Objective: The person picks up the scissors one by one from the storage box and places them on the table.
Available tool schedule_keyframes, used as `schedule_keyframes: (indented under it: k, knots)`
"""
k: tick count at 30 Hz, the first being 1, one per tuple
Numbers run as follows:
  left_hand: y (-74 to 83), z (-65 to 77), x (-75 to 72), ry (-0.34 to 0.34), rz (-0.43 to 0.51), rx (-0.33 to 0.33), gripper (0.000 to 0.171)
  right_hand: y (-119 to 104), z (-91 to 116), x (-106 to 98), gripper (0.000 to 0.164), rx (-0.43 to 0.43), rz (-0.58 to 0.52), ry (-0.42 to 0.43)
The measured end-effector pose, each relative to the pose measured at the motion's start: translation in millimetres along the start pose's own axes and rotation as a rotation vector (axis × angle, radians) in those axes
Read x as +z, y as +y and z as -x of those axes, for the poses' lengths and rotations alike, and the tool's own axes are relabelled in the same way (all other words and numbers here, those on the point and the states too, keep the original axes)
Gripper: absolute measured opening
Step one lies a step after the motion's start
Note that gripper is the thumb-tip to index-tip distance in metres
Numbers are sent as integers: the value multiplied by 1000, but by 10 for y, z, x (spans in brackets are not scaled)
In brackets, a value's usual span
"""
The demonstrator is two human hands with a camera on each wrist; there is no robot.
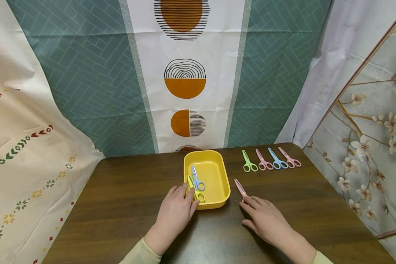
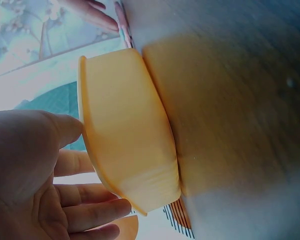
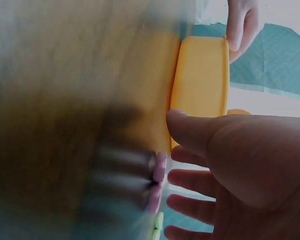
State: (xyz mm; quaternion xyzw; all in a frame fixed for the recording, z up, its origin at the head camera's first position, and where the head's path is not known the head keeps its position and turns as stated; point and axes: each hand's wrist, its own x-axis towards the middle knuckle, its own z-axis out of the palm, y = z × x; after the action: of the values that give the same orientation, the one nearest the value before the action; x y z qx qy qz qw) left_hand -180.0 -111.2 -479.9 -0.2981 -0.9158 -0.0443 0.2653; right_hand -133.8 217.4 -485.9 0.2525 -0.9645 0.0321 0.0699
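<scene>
Over the near left rim of a yellow tray (image 1: 217, 179) my left hand (image 1: 176, 211) lies with its fingers loosely bent. Beside its fingertips are yellow scissors (image 1: 201, 198), partly hidden by the hand, inside the tray. Blue scissors (image 1: 194, 173) lie next to them. In the left wrist view, the thumb of the left hand (image 2: 27, 170) is at the tray's rim. To the right of the tray, pink scissors (image 1: 239, 187) rest on the table under my right hand (image 1: 267, 220), which covers their handles. Its fingers are straight and spread in the right wrist view.
Farther back on the right lie green scissors (image 1: 249, 164), pink scissors (image 1: 264, 162), blue scissors (image 1: 278, 161) and another pink pair (image 1: 290, 159) in a row. The dark wooden table (image 1: 135, 183) meets patterned cloths (image 1: 95, 80) at its back and sides.
</scene>
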Motion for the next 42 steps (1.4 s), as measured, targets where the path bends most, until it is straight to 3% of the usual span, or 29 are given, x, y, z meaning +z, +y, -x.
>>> schedule_keyframes:
  k: [7, 24, 42]
  knots:
    - [4, 9, -4, -1, 4, -3, 39, -10, 46, 34, 63, 49, -50, -58]
    - [4, 16, 5, 8, 3, 3, 38, 32, 37, 64, 64, 38, -56, -48]
    - [10, 8, -22, 8, 6, 4, 40, 62, -196, 19, 63, 54, -85, -73]
